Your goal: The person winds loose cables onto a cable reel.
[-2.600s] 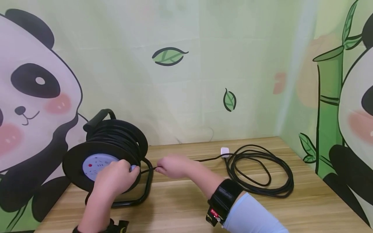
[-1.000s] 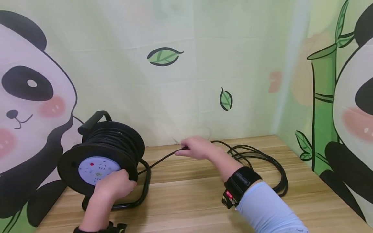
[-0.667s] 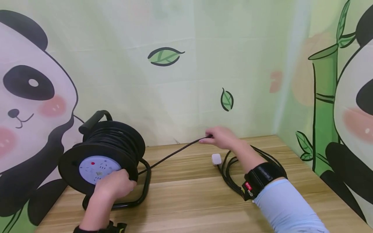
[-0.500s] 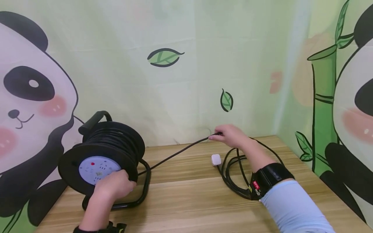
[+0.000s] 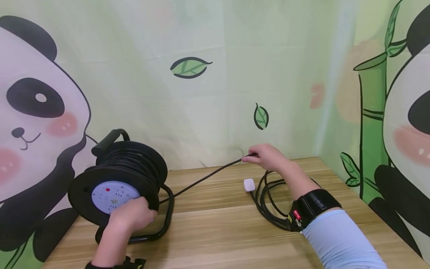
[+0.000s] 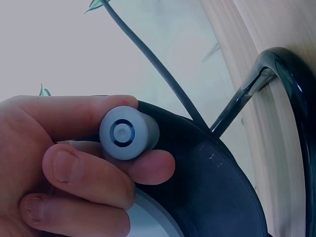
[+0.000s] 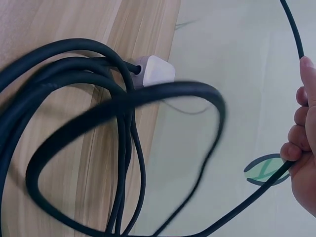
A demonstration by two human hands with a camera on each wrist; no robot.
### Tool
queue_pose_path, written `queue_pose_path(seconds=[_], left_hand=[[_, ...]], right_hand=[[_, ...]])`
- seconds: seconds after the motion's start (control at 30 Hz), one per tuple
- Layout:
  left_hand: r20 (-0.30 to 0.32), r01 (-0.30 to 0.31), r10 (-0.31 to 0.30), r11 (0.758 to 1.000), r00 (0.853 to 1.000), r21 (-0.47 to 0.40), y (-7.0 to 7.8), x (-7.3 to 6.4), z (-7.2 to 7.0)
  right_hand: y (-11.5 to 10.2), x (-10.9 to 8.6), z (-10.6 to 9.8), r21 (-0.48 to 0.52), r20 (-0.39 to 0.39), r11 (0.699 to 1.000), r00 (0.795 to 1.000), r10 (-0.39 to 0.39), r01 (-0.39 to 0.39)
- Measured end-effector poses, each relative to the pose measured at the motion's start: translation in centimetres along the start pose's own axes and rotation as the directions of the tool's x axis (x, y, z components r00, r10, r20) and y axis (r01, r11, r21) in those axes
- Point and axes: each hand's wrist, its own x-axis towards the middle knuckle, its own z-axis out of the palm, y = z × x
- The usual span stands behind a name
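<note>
At the left of the head view, a black cable reel [image 5: 97, 175] stands on its tubular frame, several turns of cable round its drum. My left hand [image 5: 133, 215] is at the front disc's lower right. In the left wrist view its thumb and fingers pinch a grey knob [image 6: 129, 133]. My right hand [image 5: 268, 157] grips the black cable [image 5: 208, 175], raised over the back of the table. A slanting stretch runs from there to the reel. Below the right forearm lie loose coils [image 5: 261, 203], with a white plug [image 5: 249, 185] at their left.
The black carrying handle [image 5: 109, 142] rises above the drum, and the base tube [image 5: 168, 220] reaches out right of the reel. Behind the wooden table [image 5: 208, 239] hangs a panda-printed backdrop [image 5: 201, 112]. One cable loop [image 7: 217, 106] hangs close to the right wrist camera.
My right hand has moved from beside the reel rightward and up, sliding along the cable. My left hand went slightly lower with the knob. Over the last half second, both hands are nearly still.
</note>
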Motion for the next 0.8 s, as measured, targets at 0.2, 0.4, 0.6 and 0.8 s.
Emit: queue_pose_path(seconds=[0.2, 0.4, 0.6, 0.8], left_hand=[[-0.011, -0.005, 0.005, 1.0, 1.0, 0.003, 0.0, 0.0, 0.0], [-0.009, -0.005, 0.005, 1.0, 1.0, -0.002, -0.1, 0.0, 0.1], [-0.008, -0.007, 0.007, 1.0, 1.0, -0.008, -0.4, 0.1, 0.2], [0.02, -0.045, 0.046, 0.998, 0.999, -0.043, -1.2, -0.1, 0.7]], right_hand=[[-0.1, 0.0, -0.1, -0.008, 0.003, 1.0, 1.0, -0.007, 0.007], [-0.4, 0.0, -0.3, -0.028, -0.009, 0.999, 1.0, -0.02, 0.019], [-0.9, -0.1, -0.1, -0.03, -0.017, 0.999, 0.999, -0.03, 0.03], [-1.5, 0.0, 0.7, -0.046, -0.013, 0.998, 0.999, -0.048, 0.047]])
